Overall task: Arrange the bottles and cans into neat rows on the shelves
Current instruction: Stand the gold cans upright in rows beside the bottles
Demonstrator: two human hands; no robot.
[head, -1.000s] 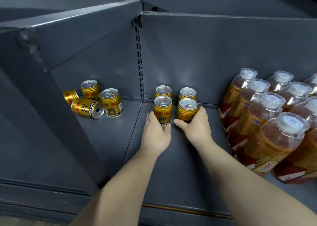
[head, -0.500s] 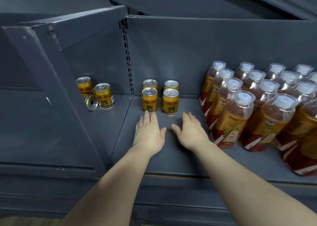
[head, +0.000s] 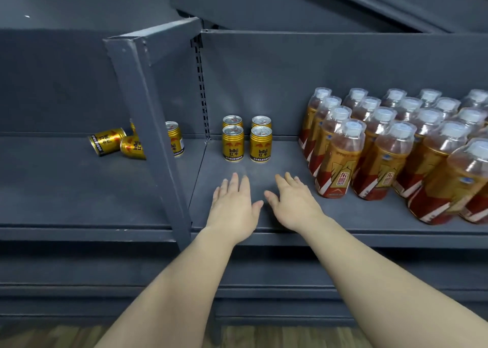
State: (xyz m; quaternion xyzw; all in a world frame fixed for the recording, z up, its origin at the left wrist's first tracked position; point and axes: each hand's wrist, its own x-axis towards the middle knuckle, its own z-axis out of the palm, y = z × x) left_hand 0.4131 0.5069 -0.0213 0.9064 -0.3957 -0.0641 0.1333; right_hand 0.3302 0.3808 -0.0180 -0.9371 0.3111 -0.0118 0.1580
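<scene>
From my remote seat I see both hands released and holding nothing. My left hand (head: 233, 205) is spread flat, palm down, fingers straight and pointing toward the far wall, over the near part of the dark grey metal shelf (head: 369, 215). My right hand (head: 293, 205) lies just beside it in the same pose, thumbs nearly meeting. I cannot tell whether the palms rest on the shelf or hover just above it. Neither hand touches a can.

Just beyond the fingertips stand four short gold drink cans with red bull logos, upright, long axes vertical, silver tops up. They form a tidy two-by-two block: the near-left can (head: 233, 143) and near-right can (head: 261, 144) show their labels toward me, with the far-left can (head: 232, 121) and far-right can (head: 261, 122) close behind them by the grey back panel (head: 264, 83).

To the left, past the slanted grey metal bracket (head: 155, 149), the neighbouring shelf bay (head: 66, 189) holds more of the same cans. One toppled gold can (head: 107, 140) lies on its side, long axis running left to right, and a second tipped gold can (head: 133, 147) lies touching it. Another upright gold can (head: 175, 139) stands partly hidden behind the bracket.

To the right of my hands, clear plastic bottles of amber drink with red-and-gold labels (head: 339, 160) stand upright in packed rows, caps up.
</scene>
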